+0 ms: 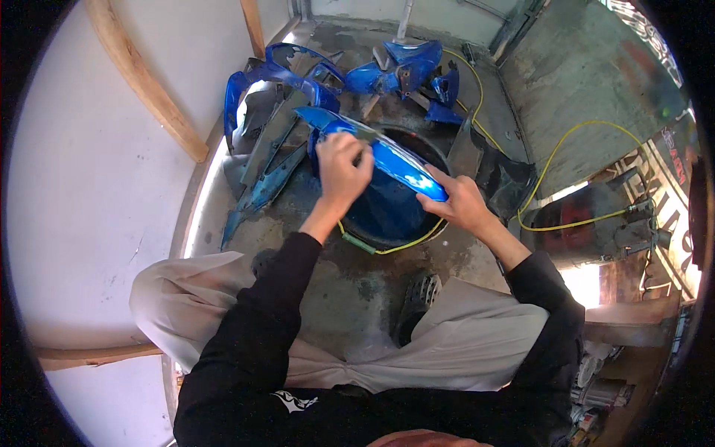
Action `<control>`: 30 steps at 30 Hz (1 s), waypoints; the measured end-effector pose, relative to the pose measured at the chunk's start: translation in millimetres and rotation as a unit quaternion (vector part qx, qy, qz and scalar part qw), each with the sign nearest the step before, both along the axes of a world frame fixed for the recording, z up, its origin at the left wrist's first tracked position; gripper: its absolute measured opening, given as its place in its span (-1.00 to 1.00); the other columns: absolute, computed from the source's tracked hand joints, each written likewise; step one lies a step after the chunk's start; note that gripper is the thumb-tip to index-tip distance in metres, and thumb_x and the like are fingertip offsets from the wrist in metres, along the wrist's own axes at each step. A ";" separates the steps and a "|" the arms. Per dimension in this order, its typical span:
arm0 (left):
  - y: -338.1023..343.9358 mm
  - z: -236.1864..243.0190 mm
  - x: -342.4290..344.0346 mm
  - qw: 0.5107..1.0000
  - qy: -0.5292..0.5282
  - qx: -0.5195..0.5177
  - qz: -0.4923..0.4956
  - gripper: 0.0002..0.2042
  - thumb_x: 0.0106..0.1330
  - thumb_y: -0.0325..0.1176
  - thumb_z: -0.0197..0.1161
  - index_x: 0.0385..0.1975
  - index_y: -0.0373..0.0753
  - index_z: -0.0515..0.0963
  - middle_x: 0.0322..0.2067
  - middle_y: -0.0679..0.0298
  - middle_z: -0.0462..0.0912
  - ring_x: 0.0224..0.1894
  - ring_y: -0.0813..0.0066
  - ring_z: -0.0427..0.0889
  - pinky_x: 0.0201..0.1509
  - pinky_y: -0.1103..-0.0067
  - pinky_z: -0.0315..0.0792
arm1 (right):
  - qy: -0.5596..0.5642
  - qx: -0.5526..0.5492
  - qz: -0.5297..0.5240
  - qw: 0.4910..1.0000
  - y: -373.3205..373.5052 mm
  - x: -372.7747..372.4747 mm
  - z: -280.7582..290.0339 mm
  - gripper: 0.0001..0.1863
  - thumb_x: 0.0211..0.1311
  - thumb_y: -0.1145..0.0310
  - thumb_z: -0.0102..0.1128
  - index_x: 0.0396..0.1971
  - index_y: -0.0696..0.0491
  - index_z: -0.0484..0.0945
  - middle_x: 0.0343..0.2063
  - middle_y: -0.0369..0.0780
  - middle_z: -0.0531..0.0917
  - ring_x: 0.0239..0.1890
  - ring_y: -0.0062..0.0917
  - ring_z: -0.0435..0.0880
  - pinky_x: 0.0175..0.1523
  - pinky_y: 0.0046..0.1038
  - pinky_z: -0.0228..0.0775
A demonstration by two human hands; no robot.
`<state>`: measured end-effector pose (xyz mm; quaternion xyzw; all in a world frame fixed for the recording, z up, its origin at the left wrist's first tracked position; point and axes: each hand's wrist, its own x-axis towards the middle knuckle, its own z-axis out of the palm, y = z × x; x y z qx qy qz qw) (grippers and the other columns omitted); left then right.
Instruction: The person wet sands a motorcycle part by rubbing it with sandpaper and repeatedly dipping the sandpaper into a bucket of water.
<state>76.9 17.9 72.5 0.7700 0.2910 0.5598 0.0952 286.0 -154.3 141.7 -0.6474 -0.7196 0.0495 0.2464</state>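
Observation:
A long, glossy blue motorcycle body panel [402, 165] is held at a slant over a round dark tub [395, 240]. My right hand [463, 203] grips its lower right end, the thumb near the top edge and fingers on the near side. Against the panel's upper left part, my left hand [344, 173] is closed with curled fingers; whatever may be in them is hidden. The tub has blue-looking contents and a yellow bail handle with a green grip [359, 243].
More blue panels [406, 67] lie at the back, with a curved blue fairing [279, 71] and narrow panels [268, 186] at left. A black plastic part [503, 171] sits right of the tub. Beside it, a yellow hose [551, 164] runs to a dark cylindrical tank [581, 223].

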 end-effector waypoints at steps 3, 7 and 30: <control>-49.6 16.7 24.9 0.985 -0.053 0.023 -0.161 -0.93 0.16 -0.48 0.44 -0.46 -0.24 0.66 -0.35 0.25 0.64 -0.12 0.19 0.66 -0.05 0.30 0.41 | 0.007 -0.002 -0.017 1.000 -1.4 10.4 1.1 -0.30 0.22 -0.06 0.49 0.18 0.18 0.66 -0.55 0.12 0.68 -0.45 0.03 0.76 -0.26 -0.09 0.63; -14.9 11.5 8.3 0.996 -0.016 0.048 -0.073 -0.88 0.19 -0.43 0.44 -0.51 -0.22 0.61 -0.35 0.26 0.63 -0.16 0.21 0.65 -0.03 0.30 0.36 | 0.013 -0.006 -0.017 1.000 0.1 1.1 1.7 -0.30 0.22 -0.07 0.49 0.18 0.17 0.66 -0.53 0.13 0.69 -0.42 0.02 0.77 -0.23 -0.10 0.63; -33.2 14.0 25.3 0.985 -0.058 0.037 -0.160 -0.92 0.11 -0.54 0.42 -0.50 -0.31 0.62 -0.35 0.16 0.66 -0.20 0.13 0.66 -0.09 0.33 0.45 | -0.014 -0.021 -0.032 0.999 -1.5 8.5 -2.2 -0.27 0.22 -0.10 0.49 0.21 0.16 0.65 -0.53 0.12 0.69 -0.42 0.08 0.76 -0.24 -0.04 0.61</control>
